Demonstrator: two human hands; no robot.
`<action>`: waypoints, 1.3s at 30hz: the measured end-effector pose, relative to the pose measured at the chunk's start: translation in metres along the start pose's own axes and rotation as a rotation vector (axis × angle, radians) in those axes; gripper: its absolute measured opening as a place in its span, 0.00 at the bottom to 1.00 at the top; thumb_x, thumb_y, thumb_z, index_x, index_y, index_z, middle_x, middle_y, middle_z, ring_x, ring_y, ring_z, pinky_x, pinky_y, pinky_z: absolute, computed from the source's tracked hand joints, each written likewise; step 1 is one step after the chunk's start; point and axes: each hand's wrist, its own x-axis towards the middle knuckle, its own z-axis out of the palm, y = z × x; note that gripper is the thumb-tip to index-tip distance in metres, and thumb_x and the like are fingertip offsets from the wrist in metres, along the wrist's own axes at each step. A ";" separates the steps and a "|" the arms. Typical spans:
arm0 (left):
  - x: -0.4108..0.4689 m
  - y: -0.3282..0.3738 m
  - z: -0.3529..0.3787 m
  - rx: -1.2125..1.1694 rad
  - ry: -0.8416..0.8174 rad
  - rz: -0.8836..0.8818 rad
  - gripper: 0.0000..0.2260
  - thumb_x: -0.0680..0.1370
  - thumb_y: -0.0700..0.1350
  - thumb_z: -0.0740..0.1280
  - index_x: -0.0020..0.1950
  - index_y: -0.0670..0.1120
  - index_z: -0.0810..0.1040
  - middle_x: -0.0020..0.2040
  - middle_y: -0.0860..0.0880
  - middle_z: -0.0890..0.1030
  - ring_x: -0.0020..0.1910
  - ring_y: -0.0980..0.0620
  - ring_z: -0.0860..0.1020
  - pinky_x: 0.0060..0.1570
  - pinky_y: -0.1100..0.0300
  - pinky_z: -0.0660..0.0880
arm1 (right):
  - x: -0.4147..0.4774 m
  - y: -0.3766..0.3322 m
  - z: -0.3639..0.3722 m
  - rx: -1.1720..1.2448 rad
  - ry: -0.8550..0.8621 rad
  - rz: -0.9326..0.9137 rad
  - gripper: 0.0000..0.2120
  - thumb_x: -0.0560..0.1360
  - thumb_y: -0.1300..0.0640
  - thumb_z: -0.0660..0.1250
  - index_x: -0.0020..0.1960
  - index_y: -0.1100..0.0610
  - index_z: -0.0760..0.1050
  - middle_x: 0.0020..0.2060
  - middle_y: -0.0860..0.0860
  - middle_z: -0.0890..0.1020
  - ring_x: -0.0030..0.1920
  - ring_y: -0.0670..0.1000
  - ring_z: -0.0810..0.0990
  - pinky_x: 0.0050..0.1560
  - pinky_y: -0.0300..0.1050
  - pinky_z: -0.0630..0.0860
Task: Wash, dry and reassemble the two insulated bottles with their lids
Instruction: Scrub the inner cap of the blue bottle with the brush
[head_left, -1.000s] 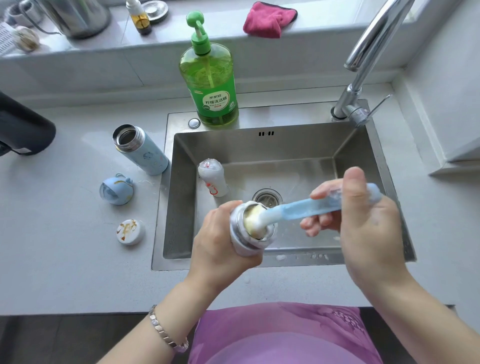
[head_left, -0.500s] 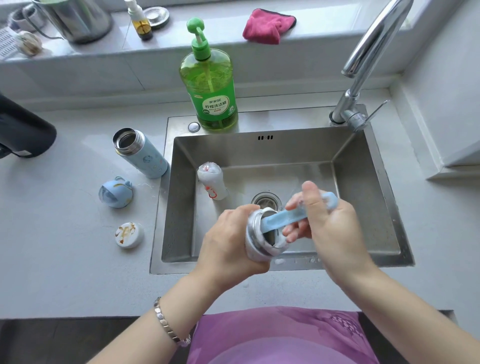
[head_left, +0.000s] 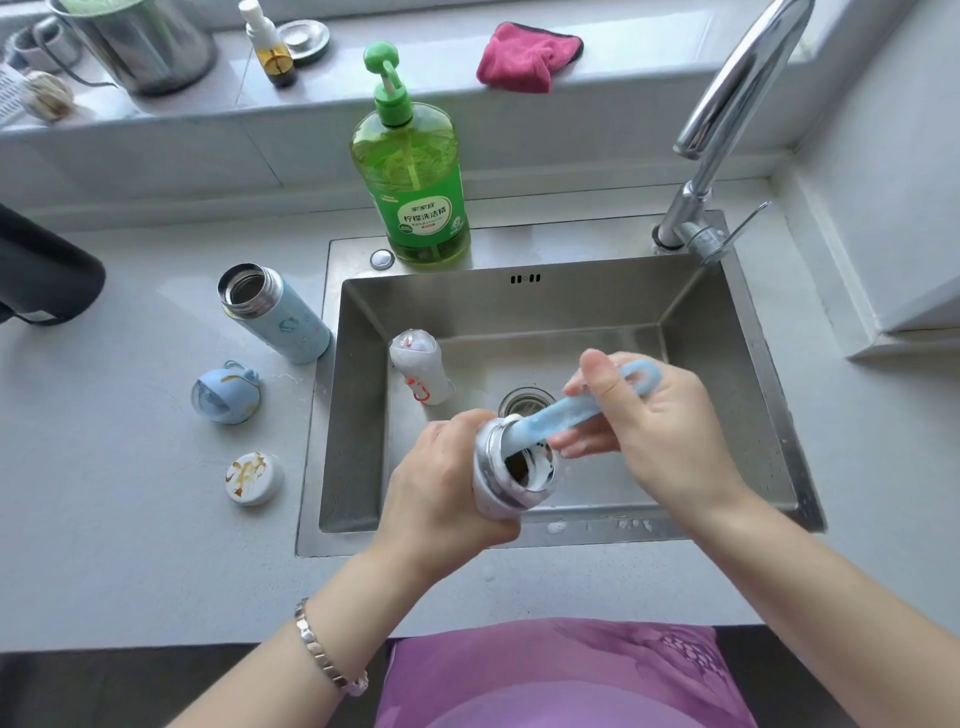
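Scrubbing inside the white insulated bottle (head_left: 501, 488) over the sink (head_left: 597, 301).
Gripped round the body by the left hand (head_left: 441, 483) and tilted mouth-rightward to admit the blue bottle brush (head_left: 561, 415) — pinched by its handle in the curled fingers of the right hand (head_left: 665, 431); held above the sink's near edge, probably to catch drips. Foamy at the steel rim, brownish deep inside. Likely not yet washed — blue bottle (head_left: 275, 317), open, on the counter left.

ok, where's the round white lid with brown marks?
Head view, left: the round white lid lies on the grey counter left of the steel sink, nearer the person than the pale blue cap.
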 end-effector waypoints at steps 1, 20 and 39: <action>0.000 0.000 -0.002 -0.007 0.014 0.004 0.27 0.59 0.47 0.74 0.55 0.57 0.71 0.45 0.63 0.72 0.48 0.61 0.68 0.39 0.72 0.65 | -0.001 0.001 -0.002 -0.020 0.025 -0.038 0.14 0.74 0.53 0.63 0.36 0.62 0.75 0.26 0.56 0.80 0.26 0.54 0.81 0.26 0.41 0.79; -0.001 -0.018 0.009 0.003 0.003 0.026 0.32 0.60 0.48 0.77 0.62 0.52 0.72 0.53 0.58 0.76 0.54 0.54 0.72 0.46 0.60 0.69 | -0.010 0.022 0.009 0.047 0.006 0.034 0.14 0.72 0.52 0.63 0.36 0.62 0.75 0.24 0.57 0.80 0.24 0.55 0.81 0.25 0.40 0.78; 0.070 -0.126 0.058 -0.133 0.079 -0.265 0.23 0.60 0.47 0.75 0.51 0.59 0.70 0.45 0.57 0.78 0.49 0.51 0.75 0.45 0.54 0.76 | 0.045 0.092 -0.053 0.021 0.492 0.267 0.09 0.79 0.59 0.61 0.41 0.58 0.74 0.35 0.56 0.80 0.28 0.47 0.82 0.32 0.32 0.79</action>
